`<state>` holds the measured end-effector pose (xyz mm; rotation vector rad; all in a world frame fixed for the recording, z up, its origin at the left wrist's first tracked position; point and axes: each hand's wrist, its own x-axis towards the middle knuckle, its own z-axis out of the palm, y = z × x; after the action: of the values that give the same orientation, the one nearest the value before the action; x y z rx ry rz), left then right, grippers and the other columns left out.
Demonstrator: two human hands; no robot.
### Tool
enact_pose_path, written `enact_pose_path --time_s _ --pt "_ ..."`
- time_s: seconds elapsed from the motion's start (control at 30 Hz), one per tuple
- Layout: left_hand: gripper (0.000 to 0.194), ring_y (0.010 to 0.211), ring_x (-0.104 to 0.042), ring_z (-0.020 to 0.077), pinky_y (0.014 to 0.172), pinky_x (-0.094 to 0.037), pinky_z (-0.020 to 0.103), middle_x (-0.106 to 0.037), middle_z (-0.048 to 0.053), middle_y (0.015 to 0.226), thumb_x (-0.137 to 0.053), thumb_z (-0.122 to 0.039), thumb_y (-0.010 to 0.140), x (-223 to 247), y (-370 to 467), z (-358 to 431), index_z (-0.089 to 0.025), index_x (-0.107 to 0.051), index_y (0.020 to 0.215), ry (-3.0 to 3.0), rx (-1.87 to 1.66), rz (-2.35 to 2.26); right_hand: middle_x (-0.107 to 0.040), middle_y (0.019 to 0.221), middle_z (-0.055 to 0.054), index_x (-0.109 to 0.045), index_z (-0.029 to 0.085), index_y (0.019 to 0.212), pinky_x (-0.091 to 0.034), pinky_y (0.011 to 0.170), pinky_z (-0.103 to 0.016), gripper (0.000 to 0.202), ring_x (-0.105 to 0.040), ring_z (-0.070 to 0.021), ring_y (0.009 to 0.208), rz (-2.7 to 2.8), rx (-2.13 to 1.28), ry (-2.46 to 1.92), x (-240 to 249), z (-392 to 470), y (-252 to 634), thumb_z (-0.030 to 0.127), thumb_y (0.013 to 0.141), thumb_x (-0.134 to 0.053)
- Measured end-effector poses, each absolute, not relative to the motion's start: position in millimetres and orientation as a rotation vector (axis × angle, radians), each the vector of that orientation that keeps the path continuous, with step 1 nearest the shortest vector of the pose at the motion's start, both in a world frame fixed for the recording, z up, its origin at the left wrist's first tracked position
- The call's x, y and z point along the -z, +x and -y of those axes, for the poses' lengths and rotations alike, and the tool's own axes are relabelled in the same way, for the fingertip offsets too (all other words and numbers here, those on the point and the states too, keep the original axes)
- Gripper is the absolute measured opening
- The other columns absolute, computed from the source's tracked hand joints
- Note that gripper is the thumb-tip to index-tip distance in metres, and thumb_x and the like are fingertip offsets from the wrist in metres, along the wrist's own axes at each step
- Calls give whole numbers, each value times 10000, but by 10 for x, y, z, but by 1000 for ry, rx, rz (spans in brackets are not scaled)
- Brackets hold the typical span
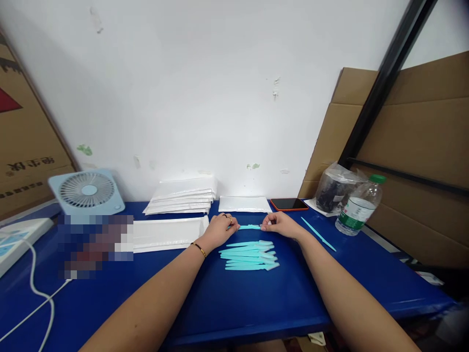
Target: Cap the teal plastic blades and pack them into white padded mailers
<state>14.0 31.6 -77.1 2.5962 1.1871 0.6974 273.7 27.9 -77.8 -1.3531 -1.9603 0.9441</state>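
A turquoise eyebrow razor (249, 227) stretches level between my two hands above the blue table. My left hand (222, 229), with a ring and a beaded bracelet, pinches its left end. At the blade end, the fingers of my right hand (280, 225) are closed on the razor; a small clear piece there is partly hidden by them. Several more turquoise eyebrow razors (249, 256) lie side by side just in front of my hands, their blade ends pointing right. Another turquoise stick (318, 234) lies alone, slanted, right of my right hand.
White packets (181, 196) are stacked against the wall, with flat packets (166, 233) (245, 204) nearby. A phone (289, 204), a water bottle (361, 210) and a bagged dark item (331, 190) stand right. Left are a fan (88, 191), a power strip (22, 244) and its cable.
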Motion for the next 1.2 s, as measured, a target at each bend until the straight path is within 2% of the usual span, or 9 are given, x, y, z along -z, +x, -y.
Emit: enact_pose_path --time_s 0.07,0.17,0.27,0.43,0.63,0.83,1.0,1.2 --pt "277 850 -516 166 773 -360 282 -607 0 811 -419 -393 862 799 106 -340 -226 -624 780 2602 -688 -1223 -542 612 13 -658 142 774 -328 498 -217 400 -447 -101 557 1953 -885 -1420 753 -289 2816 480 569 -718" --pt "239 846 -522 168 742 -384 269 -594 11 868 -479 -406 825 851 73 -372 -245 -620 930 2579 -677 -1235 -565 664 6 -662 152 815 -345 527 -224 401 -468 -110 592 2015 -848 -1384 658 -228 2866 482 590 -702" --pt "262 885 -519 174 768 -389 271 -584 14 916 -517 -402 803 893 71 -390 -273 -610 1011 2600 -695 -1206 -589 719 -11 -680 157 762 -375 591 -239 348 -492 -125 650 2212 -926 -1264 558 -127 2839 465 601 -703" --pt "227 846 -530 157 808 -385 265 -596 -3 831 -527 -396 804 875 71 -374 -276 -640 960 2625 -651 -1137 -558 685 0 -687 157 715 -381 596 -235 299 -483 -125 645 2377 -995 -1249 546 -58 2758 413 569 -737" --pt "334 916 -537 159 827 -381 257 -630 15 955 -418 -456 859 705 127 -195 -250 -634 1009 2595 -707 -1098 -560 675 11 -646 146 705 -366 572 -230 281 -461 -105 604 2279 -999 -1219 563 -35 2744 398 603 -718" --pt "282 833 -578 160 752 -375 247 -665 5 833 -485 -429 831 622 194 -111 -213 -661 790 2744 -558 -1046 -592 738 -18 -630 155 727 -395 598 -238 280 -503 -127 654 2167 -785 -1219 542 -52 2726 413 636 -691" --pt "309 780 -583 143 690 -384 224 -668 -4 891 -456 -455 833 664 163 -199 -225 -654 894 2586 -644 -1045 -594 736 -18 -645 168 714 -389 588 -233 220 -507 -130 656 2188 -665 -1282 555 -106 2760 381 664 -670" --pt "336 712 -555 137 641 -385 231 -645 13 807 -394 -399 858 702 74 -318 -201 -653 778 2479 -689 -1256 -602 721 -9 -659 174 696 -366 575 -229 214 -502 -123 632 2193 -539 -1405 620 -195 2865 385 660 -664"
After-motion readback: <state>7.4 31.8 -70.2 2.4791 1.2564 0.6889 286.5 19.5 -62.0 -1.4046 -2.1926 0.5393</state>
